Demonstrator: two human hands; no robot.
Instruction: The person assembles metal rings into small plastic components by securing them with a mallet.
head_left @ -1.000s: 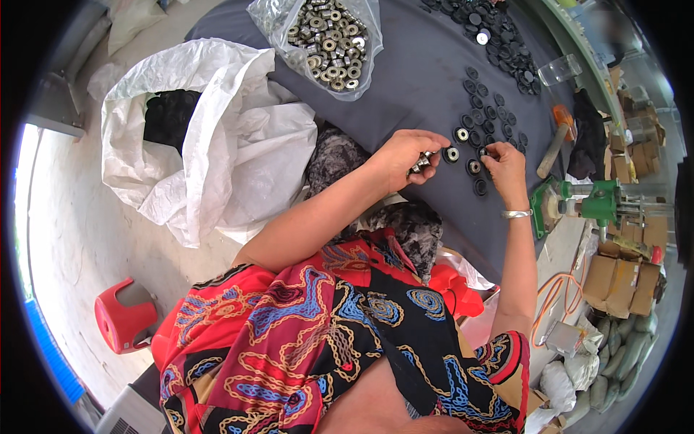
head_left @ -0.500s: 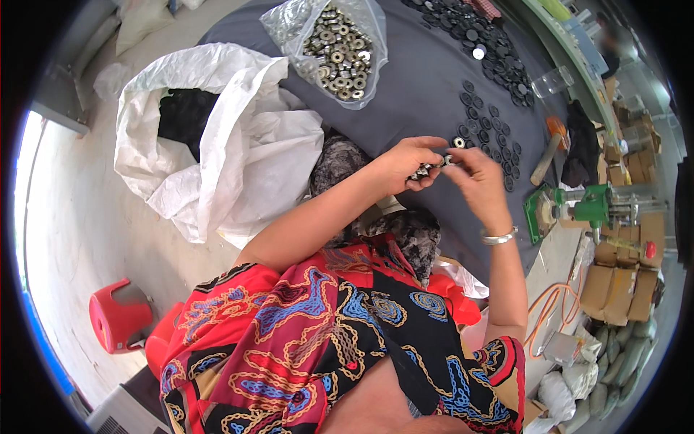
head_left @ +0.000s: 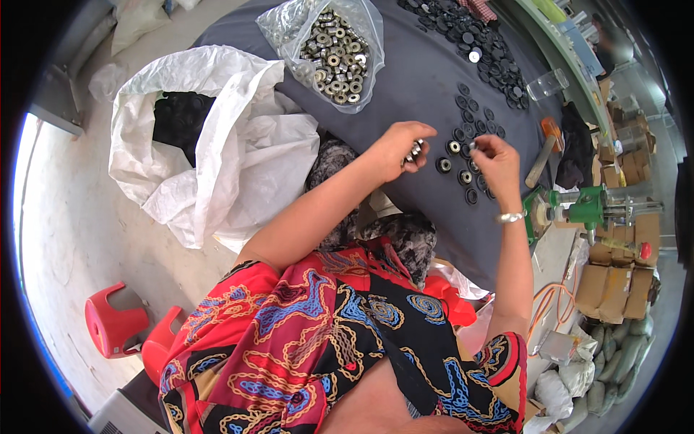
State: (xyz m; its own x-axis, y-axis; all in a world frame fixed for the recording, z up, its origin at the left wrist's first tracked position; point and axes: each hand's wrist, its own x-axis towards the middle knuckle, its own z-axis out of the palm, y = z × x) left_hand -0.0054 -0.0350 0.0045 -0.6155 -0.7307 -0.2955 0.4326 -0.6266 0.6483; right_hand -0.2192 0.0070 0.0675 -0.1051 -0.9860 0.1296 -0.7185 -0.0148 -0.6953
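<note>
We see, as the largest element, a worktop point(head_left: 416, 72) draped in smooth, dark grey cloth; to its left stands a white sack point(head_left: 238, 159), crinkled and slack-walled, its open mouth folded back around black contents point(head_left: 181, 130); near the worktop's left edge we find a clear plastic bag point(head_left: 285, 25), thin and wrinkled, filled with short metal cylinders point(head_left: 340, 61) pierced through the middle; across from it spreads a heap of black discs point(head_left: 499, 69), flat and round; at the right edge we note a green metal device point(head_left: 587, 206) with rod-like parts, and beside it a hammer-like tool point(head_left: 538, 168), orange at one end, with a pale straight handle.

Over the worktop we observe the left hand point(head_left: 396, 150), its index finger extended and its other fingers curled around a small cluster of bearings point(head_left: 413, 150), bright and cylindrical; the right hand point(head_left: 499, 165) is drawn into a pinch, thumb and fingertips gripping a single bearing point(head_left: 473, 145), small and shiny, above the black rings point(head_left: 461, 102); these rings, round and raised at the rim, lie in loose rows; several nearest the hands show a bright metal centre.
</note>
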